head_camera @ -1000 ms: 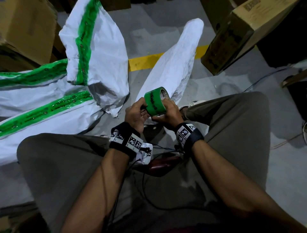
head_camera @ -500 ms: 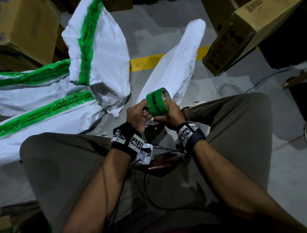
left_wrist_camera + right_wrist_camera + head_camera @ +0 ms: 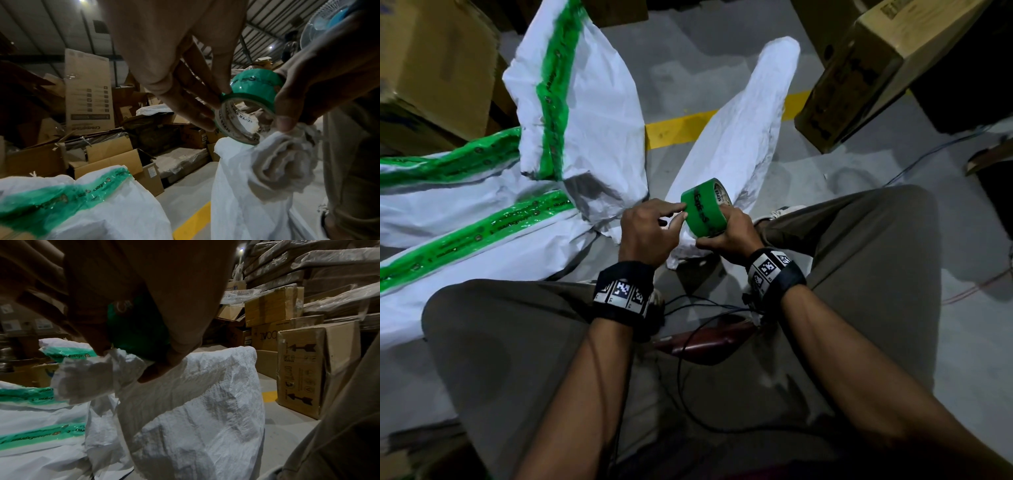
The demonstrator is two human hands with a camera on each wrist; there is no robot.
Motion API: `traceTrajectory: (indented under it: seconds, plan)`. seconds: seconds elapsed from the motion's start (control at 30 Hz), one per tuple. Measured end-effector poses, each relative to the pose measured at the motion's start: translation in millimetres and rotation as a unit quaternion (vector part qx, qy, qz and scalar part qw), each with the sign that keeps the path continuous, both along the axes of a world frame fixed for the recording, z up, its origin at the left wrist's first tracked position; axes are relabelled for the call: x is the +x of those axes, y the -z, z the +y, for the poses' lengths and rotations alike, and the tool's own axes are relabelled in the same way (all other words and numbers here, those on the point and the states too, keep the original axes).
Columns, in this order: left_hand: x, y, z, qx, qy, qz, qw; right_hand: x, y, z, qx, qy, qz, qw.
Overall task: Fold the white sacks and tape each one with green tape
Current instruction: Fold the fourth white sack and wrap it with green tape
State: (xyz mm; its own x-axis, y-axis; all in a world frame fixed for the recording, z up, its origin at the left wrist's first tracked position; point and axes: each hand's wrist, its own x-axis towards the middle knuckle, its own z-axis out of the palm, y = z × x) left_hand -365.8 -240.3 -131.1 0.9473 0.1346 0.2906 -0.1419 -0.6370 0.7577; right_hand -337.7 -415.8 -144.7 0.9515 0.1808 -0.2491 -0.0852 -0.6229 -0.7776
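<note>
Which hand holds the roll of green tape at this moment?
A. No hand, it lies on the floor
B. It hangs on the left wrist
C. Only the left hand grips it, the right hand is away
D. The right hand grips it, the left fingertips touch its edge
D: the right hand curls around the green tape roll, while the left hand reaches straight fingers to its outer surface.

Grey concrete floor [image 3: 688, 68] underfoot, a yellow painted line [image 3: 681, 132] running across it. Cardboard boxes [image 3: 300, 366] stack up on every side, some torn open. Overhead, a corrugated metal roof [image 3: 51, 24] with small bright lamps, and a fan [image 3: 320, 21] standing off to one side.
</note>
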Motion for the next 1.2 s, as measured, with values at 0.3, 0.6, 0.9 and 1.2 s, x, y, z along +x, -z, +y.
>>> traceTrajectory:
  seconds: [0.3, 0.6, 0.9, 1.2]
  plan:
    - [2.0, -6.9, 4.7, 0.094, 0.059, -0.024, 0.994, -0.5, -0.6, -2.1, -0.012, -0.013, -0.013, 1.0]
    - [3.5, 13.7, 1.6, 0.119, 0.06, -0.042, 0.99, -0.9, 1.0, -1.5, -0.031, -0.021, -0.023, 0.999]
    - [-4.2, 17.2, -10.2, 0.124, 0.119, -0.043, 0.984, 3.6, -3.6, -5.8, -0.059, -0.019, 0.012, 0.998]
    - [-6.8, 8.3, -6.9, -0.042, 0.081, 0.072, 0.993, 4.2, -4.7, -8.1, -0.049, -0.019, 0.026, 0.998]
